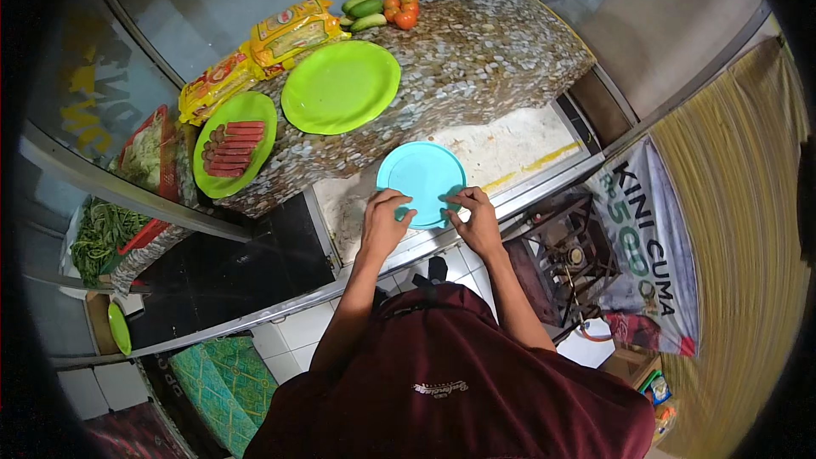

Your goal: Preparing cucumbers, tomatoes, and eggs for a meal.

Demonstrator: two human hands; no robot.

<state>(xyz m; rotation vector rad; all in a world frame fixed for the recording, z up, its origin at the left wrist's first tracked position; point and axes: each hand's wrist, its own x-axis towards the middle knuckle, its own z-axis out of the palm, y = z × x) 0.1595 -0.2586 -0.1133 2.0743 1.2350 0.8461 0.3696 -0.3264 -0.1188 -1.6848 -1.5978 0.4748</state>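
A round turquoise plastic lid (426,172), apparently on a container whose body is hidden beneath it, sits at the front of the white counter strip. Over its near left rim is my left hand (384,220), with thumb and forefinger apart and their shadow falling on the turquoise surface. My right hand (475,220) is at the near right rim, its fingers curled loosely and its thumb spread from them. Neither hand shows anything between its fingertips. Whether the fingertips touch the lid is hard to tell.
Behind stand a green oval plate (341,86), another with sausages and meatballs (233,150), yellow noodle packs (296,32), cucumbers (366,9) and tomatoes (403,11). Leafy greens (105,233) lie at left. A metal-framed burner stand (570,258) is at right. Glass panels enclose the counter's back.
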